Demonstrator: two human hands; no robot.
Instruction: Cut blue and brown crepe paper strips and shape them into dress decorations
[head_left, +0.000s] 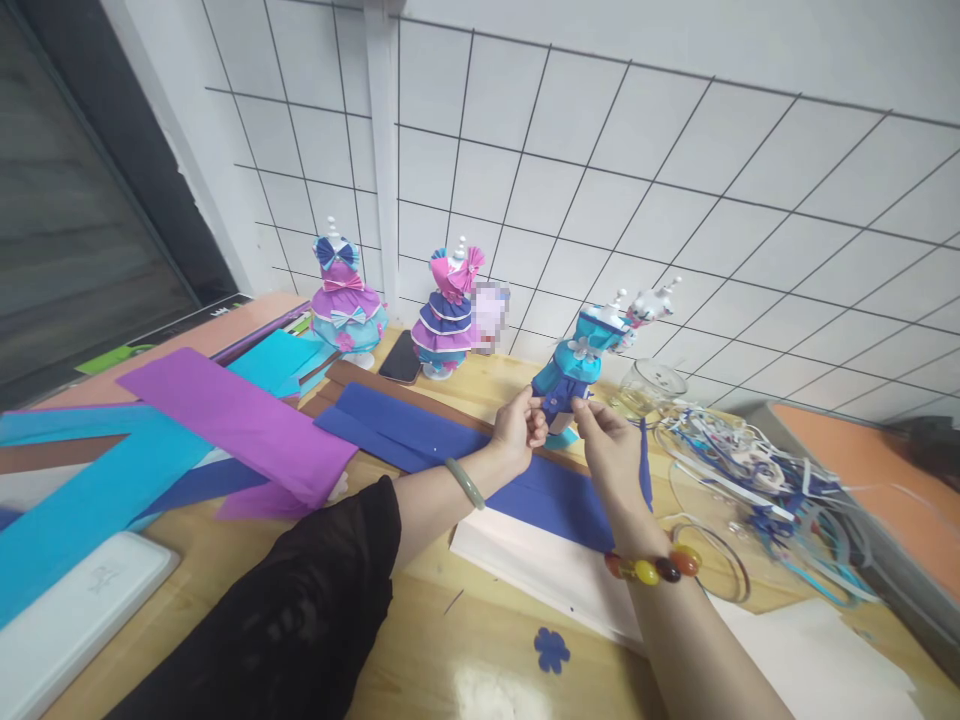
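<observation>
A small dress-form mannequin (583,350) in a turquoise and navy paper dress tilts to the right between my hands. My left hand (516,432) has its fingers curled at the left edge of the navy lower layer of the skirt (561,397). At that layer's right edge, my right hand (609,445) pinches with thumb and forefinger. Beneath both hands lie navy paper strips (559,495) on a pale paper sheet (510,560). A navy flower cutout (552,650) rests on the wooden table (450,660) nearer to me.
Two dressed mannequins, one purple and light blue (346,300), one pink and navy (450,320), stand by the wall with a phone (401,357) between them. Purple paper (240,420) and turquoise paper (97,510) cover the left. Tangled ribbons (772,490) and a glass jar (649,385) are right.
</observation>
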